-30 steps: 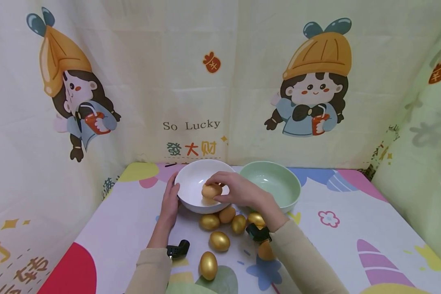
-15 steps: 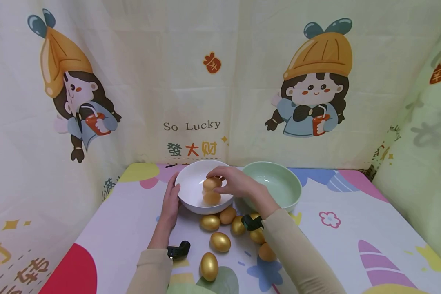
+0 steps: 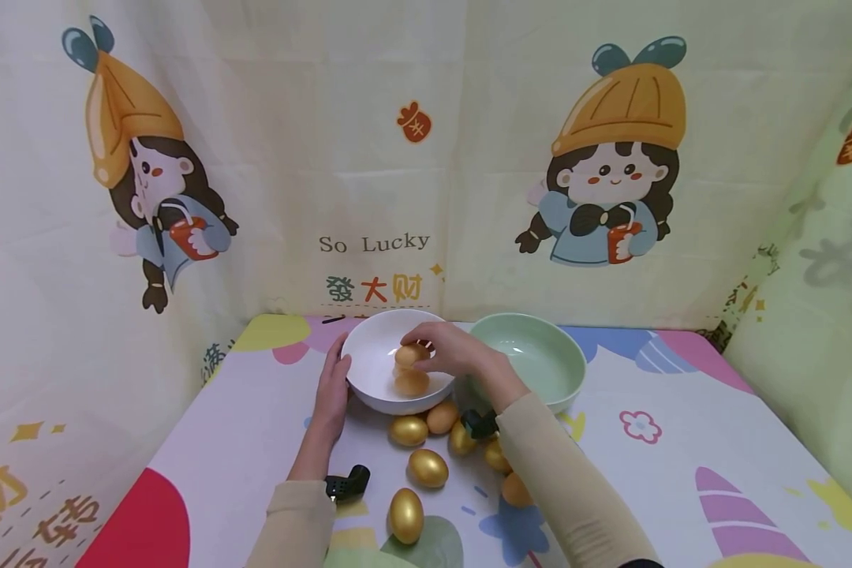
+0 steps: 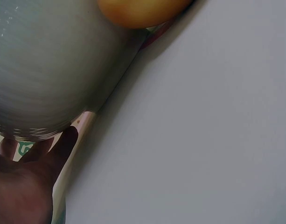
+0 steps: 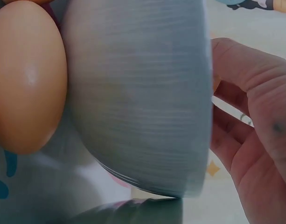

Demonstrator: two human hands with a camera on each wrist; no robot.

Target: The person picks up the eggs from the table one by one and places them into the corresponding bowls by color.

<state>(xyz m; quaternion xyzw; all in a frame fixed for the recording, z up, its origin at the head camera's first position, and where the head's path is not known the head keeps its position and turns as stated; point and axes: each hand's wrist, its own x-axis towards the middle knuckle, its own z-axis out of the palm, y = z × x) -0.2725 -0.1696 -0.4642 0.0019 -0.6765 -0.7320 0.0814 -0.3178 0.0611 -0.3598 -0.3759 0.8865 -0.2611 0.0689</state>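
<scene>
In the head view my right hand [image 3: 446, 347] pinches a brown egg [image 3: 410, 355] between thumb and fingers, inside the white bowl [image 3: 365, 371]. Just below it shows a second brown egg shape [image 3: 412, 384]; whether this is another egg or a reflection, I cannot tell. My left hand [image 3: 332, 394] rests against the bowl's left outer wall, its thumb near the rim. The left wrist view has fingers of the left hand [image 4: 31, 182] touching that wall. In the right wrist view, the bowl's wall [image 5: 143, 93] hides the right fingertips [image 5: 224, 51] and most of the held egg.
In front of the bowl lie several gold eggs [image 3: 428, 468] and brown eggs [image 3: 442, 417], some partly behind the right forearm. A pale green bowl [image 3: 547, 367] stands to the right of the white bowl. A printed cloth [image 3: 497, 260] hangs behind the table.
Over the first half second my right hand rose slightly with the egg, and the lower egg shape came more into sight. Since then both hands have stayed nearly still.
</scene>
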